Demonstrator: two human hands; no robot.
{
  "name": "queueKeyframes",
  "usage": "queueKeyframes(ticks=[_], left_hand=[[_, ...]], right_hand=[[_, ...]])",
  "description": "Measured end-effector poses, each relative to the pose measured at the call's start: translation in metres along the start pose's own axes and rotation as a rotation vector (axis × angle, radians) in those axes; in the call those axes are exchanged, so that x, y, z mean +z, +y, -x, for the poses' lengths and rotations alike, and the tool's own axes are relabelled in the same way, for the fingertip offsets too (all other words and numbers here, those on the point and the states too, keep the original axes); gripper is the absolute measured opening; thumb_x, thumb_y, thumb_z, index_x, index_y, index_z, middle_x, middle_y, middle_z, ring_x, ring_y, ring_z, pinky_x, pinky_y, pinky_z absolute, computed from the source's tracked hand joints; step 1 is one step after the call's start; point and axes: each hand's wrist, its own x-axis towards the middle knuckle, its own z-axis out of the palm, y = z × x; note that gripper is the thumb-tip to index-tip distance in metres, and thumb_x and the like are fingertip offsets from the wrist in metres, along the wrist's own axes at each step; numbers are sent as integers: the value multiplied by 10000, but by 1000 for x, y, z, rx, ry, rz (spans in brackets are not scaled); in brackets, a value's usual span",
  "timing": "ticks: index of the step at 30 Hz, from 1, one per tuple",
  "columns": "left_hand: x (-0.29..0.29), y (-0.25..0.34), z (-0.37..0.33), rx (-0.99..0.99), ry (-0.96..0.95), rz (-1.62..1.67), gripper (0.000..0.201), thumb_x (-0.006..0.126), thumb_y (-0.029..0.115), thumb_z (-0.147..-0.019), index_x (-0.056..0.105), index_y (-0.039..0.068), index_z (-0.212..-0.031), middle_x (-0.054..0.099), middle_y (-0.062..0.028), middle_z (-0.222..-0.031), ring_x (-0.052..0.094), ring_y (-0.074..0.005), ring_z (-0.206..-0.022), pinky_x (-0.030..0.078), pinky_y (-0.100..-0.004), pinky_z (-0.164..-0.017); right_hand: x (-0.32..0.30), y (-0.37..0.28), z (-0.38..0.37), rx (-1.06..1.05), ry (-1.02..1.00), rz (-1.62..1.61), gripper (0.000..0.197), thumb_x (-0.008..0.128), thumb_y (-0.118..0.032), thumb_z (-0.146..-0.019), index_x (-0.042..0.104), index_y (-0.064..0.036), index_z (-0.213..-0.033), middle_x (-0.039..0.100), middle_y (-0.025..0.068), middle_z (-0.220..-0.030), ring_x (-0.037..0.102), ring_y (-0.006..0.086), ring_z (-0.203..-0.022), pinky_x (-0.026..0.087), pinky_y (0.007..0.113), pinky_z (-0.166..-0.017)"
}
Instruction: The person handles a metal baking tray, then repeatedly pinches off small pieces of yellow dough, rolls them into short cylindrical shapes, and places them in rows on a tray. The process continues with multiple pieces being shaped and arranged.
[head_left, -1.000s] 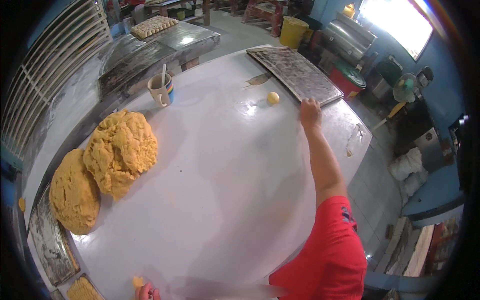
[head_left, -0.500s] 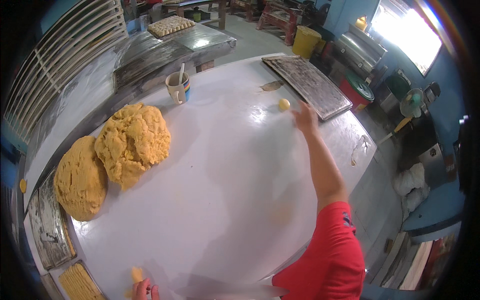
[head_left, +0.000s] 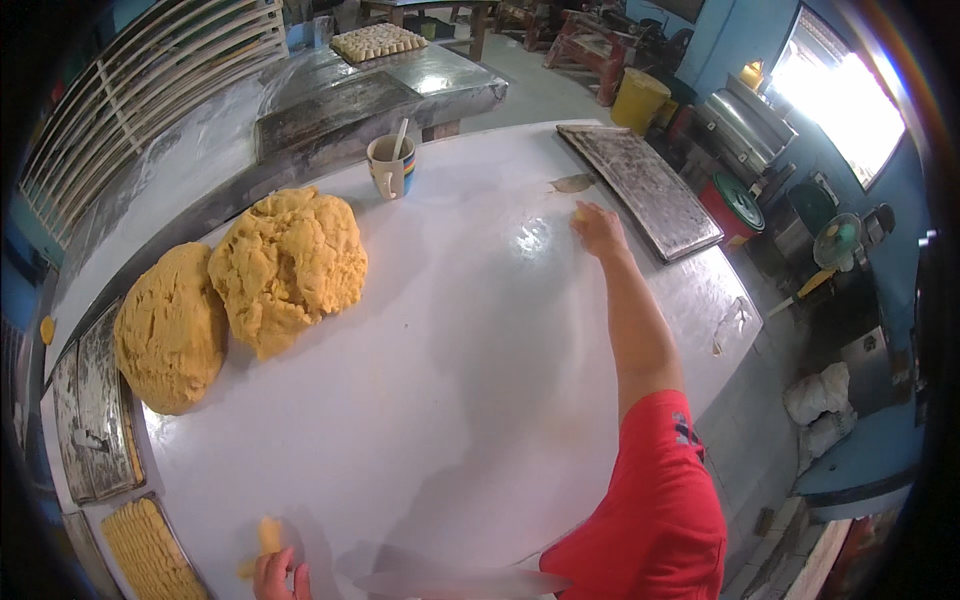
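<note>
At the far right of the white table, my right hand (head_left: 600,232) reaches out and closes around a small yellow ball (head_left: 580,214), only a sliver of which shows. My left hand (head_left: 280,576) rests near the table's front edge, thumb apart from the fingers. Just beyond its fingertips lies a short yellow dough strip (head_left: 269,534), with another bit of dough (head_left: 246,569) beside the hand. Two big lumps of yellow dough sit at the left: a smoother one (head_left: 170,330) and a rougher one (head_left: 290,270), touching each other.
A striped mug (head_left: 391,168) with a handle sticking out stands behind the dough. Dark metal trays lie at the far right (head_left: 645,190) and left edge (head_left: 98,410). A tray of yellow dough strips (head_left: 150,550) sits front left. Small pieces fill a tray (head_left: 377,42) on the back table.
My right hand has moved left onto the small yellow ball, which lay uncovered before, and closed on it. My left hand stays by the dough strip. The whole view has shifted slightly.
</note>
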Motion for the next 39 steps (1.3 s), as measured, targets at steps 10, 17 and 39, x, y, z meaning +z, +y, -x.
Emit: queueKeyframes(ticks=[10, 17, 39], left_hand=[[-13, -11, 38, -250, 263, 116, 163, 721, 46, -912, 732, -20, -1061, 685, -146, -855, 666, -266, -798, 534, -370, -726], [23, -41, 94, -430, 584, 128, 114, 697, 45, -937, 727, 2, -1039, 725, -169, -899, 693, -344, -823, 542, -404, -714], [31, -130, 190, -885, 652, -140, 340, 792, 132, -878, 685, 9, -1177, 643, -185, -1121, 640, -369, -985, 529, -446, -857]], right_hand=[[-1, -94, 186, -208, -64, -423, 458, 784, -205, -908, 663, -88, -1333, 638, 141, -1372, 575, 370, -1292, 462, 445, -1095], [-23, -200, 356, -485, -352, -532, 308, 749, -86, -932, 709, -26, -1231, 695, 162, -1272, 659, 307, -1177, 566, 428, -923], [-7, -298, 455, -1133, -554, -631, 276, 786, -93, -880, 717, -33, -1140, 714, 146, -1167, 678, 356, -1004, 571, 436, -841]])
